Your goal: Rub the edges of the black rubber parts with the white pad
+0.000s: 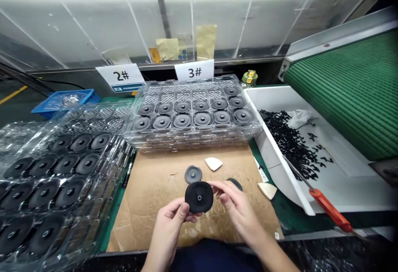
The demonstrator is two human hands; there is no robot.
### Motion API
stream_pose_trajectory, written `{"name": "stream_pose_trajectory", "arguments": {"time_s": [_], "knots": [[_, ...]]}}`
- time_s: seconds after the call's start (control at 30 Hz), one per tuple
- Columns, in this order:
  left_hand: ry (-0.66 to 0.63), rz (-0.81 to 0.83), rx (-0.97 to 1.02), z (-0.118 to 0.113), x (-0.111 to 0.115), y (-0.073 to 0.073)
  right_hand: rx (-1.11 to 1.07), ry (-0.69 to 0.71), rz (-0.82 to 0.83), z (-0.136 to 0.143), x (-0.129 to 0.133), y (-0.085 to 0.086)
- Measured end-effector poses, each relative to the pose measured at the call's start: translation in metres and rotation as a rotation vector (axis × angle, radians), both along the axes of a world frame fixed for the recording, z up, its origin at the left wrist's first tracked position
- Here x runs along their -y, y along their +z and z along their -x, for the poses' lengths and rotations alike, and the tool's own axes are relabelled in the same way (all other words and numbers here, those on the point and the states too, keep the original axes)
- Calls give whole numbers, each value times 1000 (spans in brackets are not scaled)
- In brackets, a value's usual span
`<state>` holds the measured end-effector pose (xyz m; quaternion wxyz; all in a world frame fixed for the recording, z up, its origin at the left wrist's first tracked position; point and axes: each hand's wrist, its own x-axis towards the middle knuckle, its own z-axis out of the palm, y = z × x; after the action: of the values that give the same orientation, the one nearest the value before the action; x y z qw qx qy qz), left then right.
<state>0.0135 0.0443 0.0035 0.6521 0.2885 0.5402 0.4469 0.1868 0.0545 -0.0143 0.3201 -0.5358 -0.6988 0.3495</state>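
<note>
My left hand (171,218) grips a black rounded plastic disc (199,202) by its lower left edge, thumb in front. The disc faces me, with a small round hub in its middle. At its right edge is my right hand (234,203), fingers stretched out and thumb apart; whether the fingertips touch the disc I cannot tell. Just behind lies a smaller grey disc (192,174) with a similar hub. Another dark disc (235,183) is partly hidden by my right hand. Two cream wedge-shaped pieces, one farther back (213,163) and one at right (267,190), rest on the cardboard (161,168).
Stacked clear trays (192,133) holding black discs stand behind the cardboard; more disc-filled trays (102,180) are at left. On the right, a white bin (338,193) holds small black parts (289,147), with a red-handled screwdriver (331,210) across its edge. A green conveyor belt (348,81) slopes beyond.
</note>
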Motion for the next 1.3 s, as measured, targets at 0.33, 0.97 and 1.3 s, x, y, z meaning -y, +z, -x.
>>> {"name": "stream_pose_trajectory", "arguments": {"time_s": [0.33, 0.97, 1.3], "knots": [[-271, 133, 439, 10, 28, -28, -213, 121, 145, 10, 4, 4], [116, 283, 1003, 67, 42, -34, 678, -86, -174, 2, -70, -77], [213, 213, 948, 75, 47, -26, 593, -274, -139, 5, -109, -77]]}}
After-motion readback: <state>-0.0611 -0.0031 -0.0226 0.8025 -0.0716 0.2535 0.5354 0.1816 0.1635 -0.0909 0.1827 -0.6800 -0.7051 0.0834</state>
